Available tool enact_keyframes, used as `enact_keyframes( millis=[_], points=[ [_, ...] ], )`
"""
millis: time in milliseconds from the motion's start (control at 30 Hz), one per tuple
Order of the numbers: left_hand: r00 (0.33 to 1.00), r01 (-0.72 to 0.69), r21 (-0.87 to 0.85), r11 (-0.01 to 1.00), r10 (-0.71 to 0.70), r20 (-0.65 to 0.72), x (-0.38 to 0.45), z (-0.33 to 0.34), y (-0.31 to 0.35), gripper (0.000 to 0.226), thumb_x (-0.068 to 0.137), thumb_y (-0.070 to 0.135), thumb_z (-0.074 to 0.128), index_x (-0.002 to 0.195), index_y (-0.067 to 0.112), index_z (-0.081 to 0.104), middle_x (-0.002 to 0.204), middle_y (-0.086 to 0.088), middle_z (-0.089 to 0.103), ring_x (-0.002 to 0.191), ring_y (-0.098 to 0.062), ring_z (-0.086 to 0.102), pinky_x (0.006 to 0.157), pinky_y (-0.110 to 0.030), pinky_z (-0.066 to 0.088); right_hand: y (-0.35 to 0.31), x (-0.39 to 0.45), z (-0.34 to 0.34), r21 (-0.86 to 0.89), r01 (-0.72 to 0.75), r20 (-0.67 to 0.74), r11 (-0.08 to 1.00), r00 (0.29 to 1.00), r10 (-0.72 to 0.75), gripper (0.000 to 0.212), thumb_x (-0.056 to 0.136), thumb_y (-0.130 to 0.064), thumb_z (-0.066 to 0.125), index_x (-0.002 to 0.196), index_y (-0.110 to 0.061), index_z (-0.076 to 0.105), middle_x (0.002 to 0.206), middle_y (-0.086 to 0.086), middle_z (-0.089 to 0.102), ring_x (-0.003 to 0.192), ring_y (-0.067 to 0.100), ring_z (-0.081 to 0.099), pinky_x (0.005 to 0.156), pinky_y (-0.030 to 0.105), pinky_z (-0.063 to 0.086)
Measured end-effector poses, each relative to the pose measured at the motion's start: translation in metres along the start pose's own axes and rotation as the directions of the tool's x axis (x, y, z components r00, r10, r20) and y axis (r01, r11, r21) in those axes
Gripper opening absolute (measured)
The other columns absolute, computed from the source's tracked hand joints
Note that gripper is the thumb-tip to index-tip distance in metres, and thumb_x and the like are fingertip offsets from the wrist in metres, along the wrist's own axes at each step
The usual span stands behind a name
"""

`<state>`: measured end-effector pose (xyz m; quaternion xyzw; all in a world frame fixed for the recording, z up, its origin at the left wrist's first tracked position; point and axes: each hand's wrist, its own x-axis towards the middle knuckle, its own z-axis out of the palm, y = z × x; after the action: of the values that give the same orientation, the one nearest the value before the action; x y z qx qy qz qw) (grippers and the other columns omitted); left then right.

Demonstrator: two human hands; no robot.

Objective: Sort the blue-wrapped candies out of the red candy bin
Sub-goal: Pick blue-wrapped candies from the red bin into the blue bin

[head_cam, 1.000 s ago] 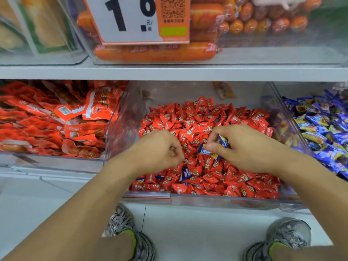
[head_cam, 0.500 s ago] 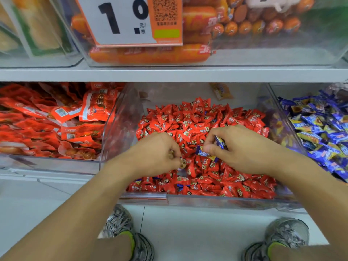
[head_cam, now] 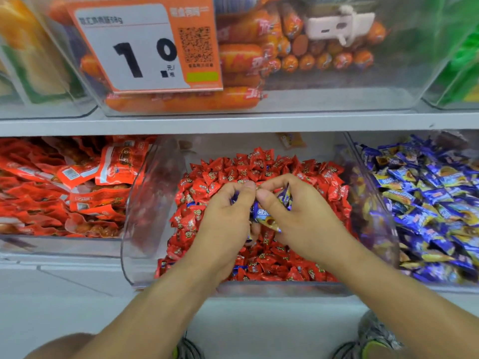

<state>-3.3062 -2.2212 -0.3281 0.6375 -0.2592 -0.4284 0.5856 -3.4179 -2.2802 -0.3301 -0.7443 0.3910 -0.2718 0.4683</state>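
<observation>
Blue candy (head_cam: 264, 216), centre frame, pinched in right hand (head_cam: 298, 216) above the red candies (head_cam: 259, 167) of the red bin (head_cam: 134, 229). Left hand (head_cam: 228, 213) curled w/ a blue scrap at its fingertips (head_cam: 246, 193); full grasp not clear. More blue wrappers (head_cam: 239, 268) low in the pile. Step: picking out strays. Next, probably: carry the handful to the blue bin (head_cam: 375, 208), right of frame, w/o dropping any.

Blue-wrapped candies (head_cam: 265, 216) held above heaped red candy bin (head_cam: 259, 287)
</observation>
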Motion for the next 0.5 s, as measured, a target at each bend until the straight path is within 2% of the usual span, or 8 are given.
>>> enact_keyframes(
  millis=[100, 167, 233, 300, 400, 500],
  points=[
    [0.990, -0.125, 0.037, 0.991, 0.127, -0.055, -0.008, 0.025, -0.004, 0.016, 0.102, 0.030, 0.049, 0.091, 0.024, 0.059, 0.067, -0.004, 0.061, 0.052, -0.018, 0.052, 0.047, -0.030, 0.041, -0.001, -0.008, 0.002, 0.261, -0.112, -0.038, 0.959, 0.991, 0.127, 0.007, 0.101, -0.032, 0.051, 0.106, -0.028, 0.052, 0.057, 0.000, 0.061, 0.039, 0.013, 0.048, 0.041, 0.025, 0.038],
    [0.979, -0.203, 0.048, 0.978, 0.201, 0.039, -0.018, 0.037, 0.001, 0.015, 0.101, 0.029, 0.048, 0.098, 0.019, 0.058, 0.055, -0.001, 0.059, 0.044, -0.019, 0.051, 0.044, -0.027, 0.040, -0.005, -0.014, -0.010, 0.388, -0.114, -0.079, 0.915, 0.984, 0.156, 0.008, 0.101, -0.028, 0.051, 0.107, -0.021, 0.051, 0.058, 0.008, 0.059, 0.038, 0.017, 0.046, 0.038, 0.026, 0.037],
    [0.958, -0.262, 0.103, 0.960, 0.246, 0.150, -0.026, 0.048, 0.011, 0.017, 0.099, 0.032, 0.049, 0.105, 0.017, 0.057, 0.050, -0.002, 0.057, 0.041, -0.018, 0.051, 0.043, -0.024, 0.038, -0.007, -0.018, -0.035, 0.412, -0.079, -0.139, 0.908, 0.979, 0.148, 0.011, 0.099, -0.023, 0.057, 0.103, -0.015, 0.053, 0.054, 0.009, 0.054, 0.033, 0.018, 0.042, 0.035, 0.022, 0.033],
    [0.948, -0.297, 0.164, 0.941, 0.270, 0.171, -0.027, 0.059, 0.017, 0.023, 0.095, 0.039, 0.052, 0.103, 0.018, 0.055, 0.054, -0.007, 0.056, 0.043, -0.017, 0.046, 0.043, -0.025, 0.035, -0.006, -0.025, -0.063, 0.376, -0.028, -0.191, 0.926, 0.976, 0.108, 0.016, 0.094, -0.027, 0.064, 0.097, -0.015, 0.055, 0.053, 0.006, 0.049, 0.034, 0.018, 0.040, 0.037, 0.023, 0.033],
    [0.916, -0.398, 0.283, 0.872, 0.364, 0.166, -0.021, 0.080, 0.022, 0.027, 0.095, 0.044, 0.049, 0.088, 0.019, 0.054, 0.065, -0.002, 0.058, 0.047, -0.012, 0.042, 0.050, -0.026, 0.034, 0.005, -0.038, -0.111, 0.220, 0.018, -0.291, 0.975, 0.956, 0.048, 0.022, 0.087, -0.044, 0.069, 0.089, -0.025, 0.057, 0.069, -0.003, 0.050, 0.045, 0.015, 0.040, 0.049, 0.029, 0.037],
    [0.857, -0.506, 0.365, 0.781, 0.410, 0.311, -0.019, 0.116, 0.029, 0.030, 0.095, 0.047, 0.048, 0.079, 0.022, 0.052, 0.060, 0.007, 0.050, 0.049, -0.006, 0.040, 0.054, -0.025, 0.032, 0.026, -0.050, -0.160, -0.024, -0.045, -0.349, 0.999, 0.936, 0.034, 0.020, 0.085, -0.046, 0.069, 0.087, -0.030, 0.057, 0.085, -0.005, 0.055, 0.052, 0.016, 0.044, 0.055, 0.031, 0.038]
  ],
)
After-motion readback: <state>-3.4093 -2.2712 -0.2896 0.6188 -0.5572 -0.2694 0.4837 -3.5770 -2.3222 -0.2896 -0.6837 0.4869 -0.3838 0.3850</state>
